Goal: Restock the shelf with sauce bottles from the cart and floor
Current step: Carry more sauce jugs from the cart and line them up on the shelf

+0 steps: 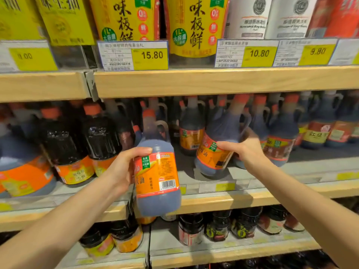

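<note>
2 bottles in play at the middle shelf [252, 193], 1 per hand

left hand [124, 167] wrapped round the label band of a dark sauce bottle [157, 171], thumb across the top of the label, fingers hidden behind. held in the air just in front of the shelf lip, base hanging below the edge, so not yet on the board. long axis close to upright, orange cap up and tipped slightly away toward the shelf, barcode side facing the camera. probably kept out front to wait its turn for the open patch of shelf between the 2 hands

right hand [246, 150] gripping a second bottle [215, 150] at the shoulder and label, thumb lying across the front. base down on the grey shelf surface near the front, neck leaning right toward the row of matching bottles [279, 133] just beside it. long axis tilted, cap up and to the right. lean looks like a bottle being walked or slid back into line, not one at rest

dark bottles with orange labels [73, 152] crowd the left of the same shelf; price tag 15.80 [134, 55] on the shelf above
</note>
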Demonstrator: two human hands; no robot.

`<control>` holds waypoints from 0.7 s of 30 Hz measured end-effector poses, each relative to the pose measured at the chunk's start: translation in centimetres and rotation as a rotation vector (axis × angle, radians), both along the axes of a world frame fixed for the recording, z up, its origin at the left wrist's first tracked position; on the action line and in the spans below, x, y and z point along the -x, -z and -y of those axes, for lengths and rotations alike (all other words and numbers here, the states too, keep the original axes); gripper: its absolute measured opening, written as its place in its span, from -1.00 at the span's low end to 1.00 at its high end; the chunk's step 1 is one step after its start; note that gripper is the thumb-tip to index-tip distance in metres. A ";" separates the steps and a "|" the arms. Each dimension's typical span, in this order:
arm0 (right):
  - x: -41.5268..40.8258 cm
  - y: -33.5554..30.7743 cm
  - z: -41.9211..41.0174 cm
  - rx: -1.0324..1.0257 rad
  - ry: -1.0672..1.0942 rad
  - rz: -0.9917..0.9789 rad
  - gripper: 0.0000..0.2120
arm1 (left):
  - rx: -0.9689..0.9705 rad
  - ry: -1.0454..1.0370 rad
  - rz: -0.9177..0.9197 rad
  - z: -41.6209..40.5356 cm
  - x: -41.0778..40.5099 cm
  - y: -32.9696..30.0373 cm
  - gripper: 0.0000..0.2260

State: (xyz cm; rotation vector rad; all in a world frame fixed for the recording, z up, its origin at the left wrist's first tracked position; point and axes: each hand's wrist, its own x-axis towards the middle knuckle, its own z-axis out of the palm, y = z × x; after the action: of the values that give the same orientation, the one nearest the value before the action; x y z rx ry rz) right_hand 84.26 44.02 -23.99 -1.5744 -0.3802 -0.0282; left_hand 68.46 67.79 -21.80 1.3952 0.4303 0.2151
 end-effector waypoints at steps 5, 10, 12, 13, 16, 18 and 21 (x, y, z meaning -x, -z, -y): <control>-1.3 1.0 -1.0 0.124 0.031 0.031 -0.25 | -0.010 -0.003 0.001 -0.7 -0.2 0.2 -0.90; -2.3 1.1 -1.4 0.173 0.033 0.030 -0.35 | -0.024 0.009 0.013 -0.9 -0.3 0.3 -0.78; -2.4 0.8 -1.5 0.218 0.013 0.059 -0.33 | -0.017 0.002 0.023 -1.0 -0.3 0.5 -0.82; -2.3 0.6 -1.4 0.240 -0.007 0.063 -0.35 | -0.011 -0.007 0.028 -0.9 -0.3 0.5 -0.87; -1.7 0.4 -1.4 0.301 -0.022 0.051 -0.39 | -0.005 -0.009 0.031 -0.8 -0.2 0.6 -0.91; -0.9 0.4 -1.6 0.385 0.084 0.127 -0.42 | -0.015 0.008 0.021 -0.7 0.0 0.6 -0.80; 1.0 0.7 -2.5 0.556 0.322 0.253 -0.31 | -0.008 0.002 0.018 -0.6 0.0 0.6 -0.80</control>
State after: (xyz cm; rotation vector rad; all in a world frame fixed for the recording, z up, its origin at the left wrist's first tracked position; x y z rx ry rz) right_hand 83.29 46.52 -24.69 -2.1811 -0.3429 -0.4027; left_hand 68.44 68.40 -22.39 1.4001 0.4141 0.2277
